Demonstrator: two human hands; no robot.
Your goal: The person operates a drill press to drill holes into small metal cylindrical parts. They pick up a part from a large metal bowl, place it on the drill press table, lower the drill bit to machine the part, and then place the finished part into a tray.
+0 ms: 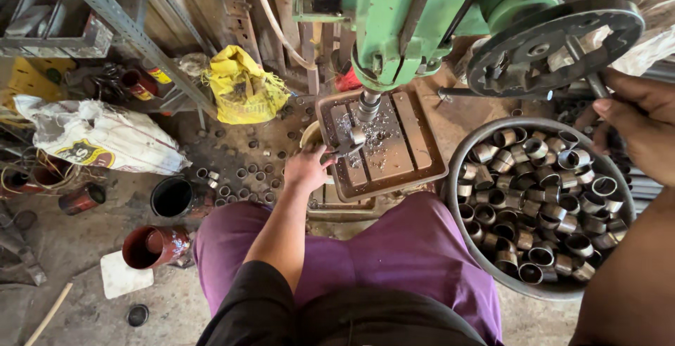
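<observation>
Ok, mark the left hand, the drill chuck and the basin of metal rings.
left hand (306, 169), head view, back of hand.
drill chuck (367, 107), head view, its side.
basin of metal rings (460, 150), head view, left rim.

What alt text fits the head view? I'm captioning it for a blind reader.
Seen from above, a seated person's left hand steadies a small metal piece on the table of a green drill press, while the right hand grips its feed wheel. A round tub of short metal rings sits alongside.
</observation>
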